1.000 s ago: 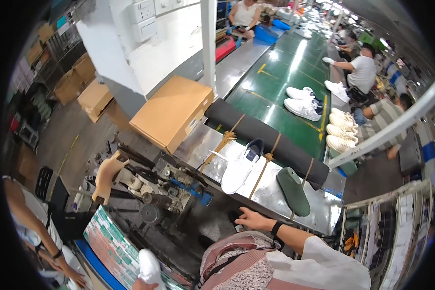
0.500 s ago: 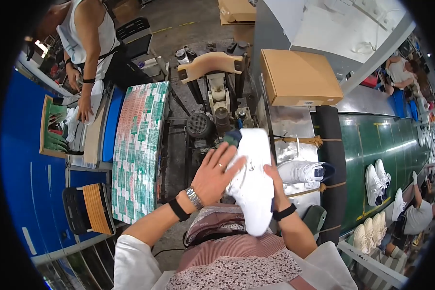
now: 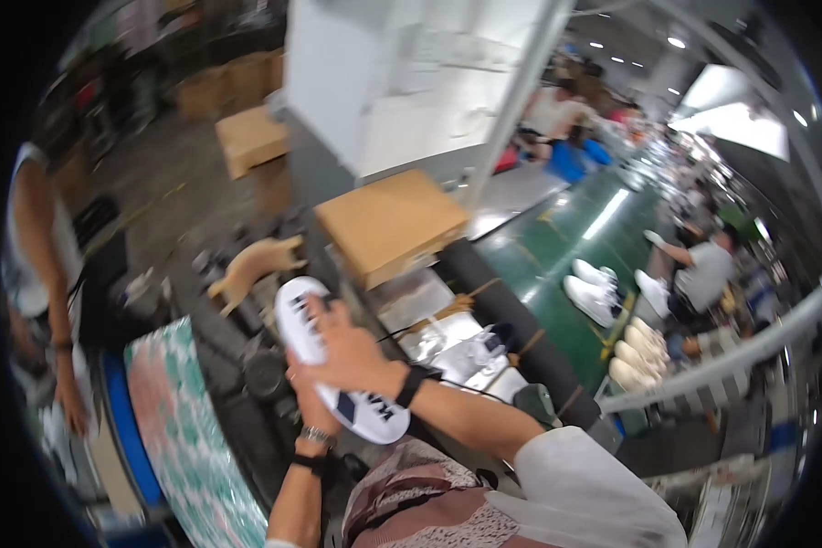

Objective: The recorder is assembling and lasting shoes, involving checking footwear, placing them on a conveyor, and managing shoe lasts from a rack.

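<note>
In the head view, a white shoe (image 3: pixel 303 333) is just below the middle of the frame, slanting, its sole with dark lettering turned up. The right hand (image 3: pixel 349 354) lies across the sole's middle, fingers partly spread over it rather than closed round it. The left hand (image 3: pixel 310 395) is at the shoe's left side, fingers bent against it; their tips are hidden, so how firmly they hold I cannot tell.

A machine with a tan curved piece (image 3: pixel 254 268) stands left of centre, beyond the shoe's upper end. If the left fingers hold only loosely, pressure from the right hand could tip the shoe out toward it. Bare fingers might smudge the white sole. The right forearm passes near another white shoe (image 3: pixel 466 358) on the metal desk (image 3: pixel 406 297); a wide elbow swing could knock it.
</note>
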The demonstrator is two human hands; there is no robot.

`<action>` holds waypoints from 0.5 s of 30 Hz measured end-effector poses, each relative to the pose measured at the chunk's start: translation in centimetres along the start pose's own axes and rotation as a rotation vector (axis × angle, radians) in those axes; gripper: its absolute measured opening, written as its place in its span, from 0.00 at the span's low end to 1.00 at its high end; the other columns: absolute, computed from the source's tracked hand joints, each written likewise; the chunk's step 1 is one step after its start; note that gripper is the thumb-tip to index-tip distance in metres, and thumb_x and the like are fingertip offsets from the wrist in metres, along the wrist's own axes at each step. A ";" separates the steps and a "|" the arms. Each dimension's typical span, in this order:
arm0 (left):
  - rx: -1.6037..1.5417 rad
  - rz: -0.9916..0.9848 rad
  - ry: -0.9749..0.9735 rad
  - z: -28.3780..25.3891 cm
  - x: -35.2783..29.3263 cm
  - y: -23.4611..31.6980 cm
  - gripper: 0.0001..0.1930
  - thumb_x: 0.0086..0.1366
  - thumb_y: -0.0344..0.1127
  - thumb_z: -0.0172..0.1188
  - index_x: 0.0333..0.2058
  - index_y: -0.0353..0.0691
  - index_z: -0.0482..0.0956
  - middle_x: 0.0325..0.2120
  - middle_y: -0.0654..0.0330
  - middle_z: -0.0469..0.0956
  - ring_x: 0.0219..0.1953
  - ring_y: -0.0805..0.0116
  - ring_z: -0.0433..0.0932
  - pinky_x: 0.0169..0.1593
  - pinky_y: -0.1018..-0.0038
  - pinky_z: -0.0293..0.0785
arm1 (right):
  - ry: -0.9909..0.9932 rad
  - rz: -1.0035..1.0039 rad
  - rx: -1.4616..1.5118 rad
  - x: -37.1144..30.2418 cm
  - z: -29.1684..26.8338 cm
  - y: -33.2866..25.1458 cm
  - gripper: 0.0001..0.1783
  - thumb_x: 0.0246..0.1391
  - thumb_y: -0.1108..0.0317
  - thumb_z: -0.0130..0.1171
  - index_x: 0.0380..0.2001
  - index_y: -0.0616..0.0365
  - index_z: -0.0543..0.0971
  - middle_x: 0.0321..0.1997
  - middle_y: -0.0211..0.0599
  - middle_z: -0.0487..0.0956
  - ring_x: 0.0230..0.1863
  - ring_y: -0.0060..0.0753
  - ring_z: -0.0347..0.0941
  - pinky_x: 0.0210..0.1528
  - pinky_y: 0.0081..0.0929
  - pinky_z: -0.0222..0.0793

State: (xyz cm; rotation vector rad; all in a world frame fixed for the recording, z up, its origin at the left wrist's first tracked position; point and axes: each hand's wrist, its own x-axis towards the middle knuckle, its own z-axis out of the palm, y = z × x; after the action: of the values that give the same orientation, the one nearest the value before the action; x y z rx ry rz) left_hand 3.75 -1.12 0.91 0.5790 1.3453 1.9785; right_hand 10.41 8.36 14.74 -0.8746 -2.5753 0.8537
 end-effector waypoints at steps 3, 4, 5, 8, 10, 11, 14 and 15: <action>-0.572 -0.206 -0.051 -3.3 1.5 -4.9 0.25 0.81 0.47 0.36 0.66 0.36 0.57 0.58 0.54 0.70 0.59 0.63 0.71 0.62 0.66 0.71 | -0.076 -0.067 -0.099 1.6 -0.2 -3.0 0.63 0.38 0.50 0.69 0.73 0.60 0.50 0.58 0.72 0.63 0.38 0.69 0.78 0.44 0.50 0.77; -0.596 -0.177 -0.117 -4.5 1.8 -6.3 0.24 0.80 0.46 0.39 0.66 0.37 0.57 0.58 0.54 0.70 0.59 0.62 0.71 0.61 0.65 0.72 | -0.043 -0.127 -0.140 2.0 0.9 -3.0 0.60 0.37 0.52 0.69 0.72 0.63 0.53 0.55 0.71 0.65 0.34 0.69 0.78 0.39 0.50 0.77; -0.350 -0.178 -0.076 -6.1 1.8 -7.5 0.23 0.80 0.43 0.40 0.67 0.38 0.57 0.58 0.54 0.70 0.59 0.61 0.71 0.61 0.62 0.73 | -0.071 -0.139 -0.154 2.6 1.6 -3.0 0.59 0.37 0.54 0.69 0.71 0.64 0.54 0.54 0.71 0.66 0.33 0.68 0.78 0.38 0.50 0.77; -0.280 -0.206 -0.108 -3.8 1.0 -5.2 0.22 0.79 0.39 0.43 0.66 0.39 0.59 0.59 0.53 0.70 0.59 0.62 0.72 0.60 0.62 0.74 | 0.039 -0.126 -0.116 0.8 0.8 -1.4 0.61 0.34 0.56 0.71 0.71 0.65 0.54 0.56 0.74 0.63 0.34 0.70 0.78 0.38 0.48 0.78; -0.367 -0.197 -0.086 -4.3 0.2 -4.1 0.22 0.76 0.34 0.47 0.65 0.37 0.60 0.60 0.53 0.69 0.58 0.62 0.73 0.60 0.65 0.74 | -0.014 -0.106 -0.103 -1.4 0.3 -2.2 0.58 0.39 0.56 0.69 0.73 0.59 0.53 0.60 0.69 0.60 0.37 0.68 0.77 0.38 0.49 0.78; -0.368 -0.204 -0.107 -4.0 -0.5 -3.3 0.22 0.76 0.34 0.47 0.65 0.37 0.60 0.60 0.53 0.69 0.58 0.62 0.73 0.60 0.65 0.74 | 0.001 -0.091 -0.108 -1.7 0.2 -1.9 0.58 0.39 0.56 0.69 0.73 0.59 0.53 0.60 0.69 0.60 0.37 0.68 0.77 0.38 0.49 0.78; 0.304 0.056 -0.144 -6.9 -3.5 -3.9 0.26 0.74 0.39 0.50 0.65 0.33 0.60 0.61 0.53 0.68 0.61 0.60 0.72 0.61 0.64 0.72 | 0.105 -0.151 -0.137 -2.3 0.9 -1.9 0.59 0.38 0.57 0.70 0.73 0.58 0.53 0.62 0.69 0.60 0.40 0.68 0.77 0.40 0.48 0.79; 0.073 -0.099 -0.117 -8.1 -3.8 -5.4 0.27 0.74 0.42 0.49 0.65 0.32 0.60 0.61 0.53 0.69 0.62 0.58 0.71 0.62 0.62 0.71 | 0.073 -0.141 -0.131 -2.3 1.1 -2.4 0.59 0.38 0.58 0.69 0.73 0.59 0.53 0.63 0.71 0.59 0.40 0.68 0.77 0.40 0.47 0.79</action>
State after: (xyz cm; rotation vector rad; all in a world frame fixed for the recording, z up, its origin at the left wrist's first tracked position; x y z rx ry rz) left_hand 2.36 -7.70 -7.11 0.6397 1.3515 1.7947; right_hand 10.64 4.93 15.17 -0.7337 -2.6159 0.6077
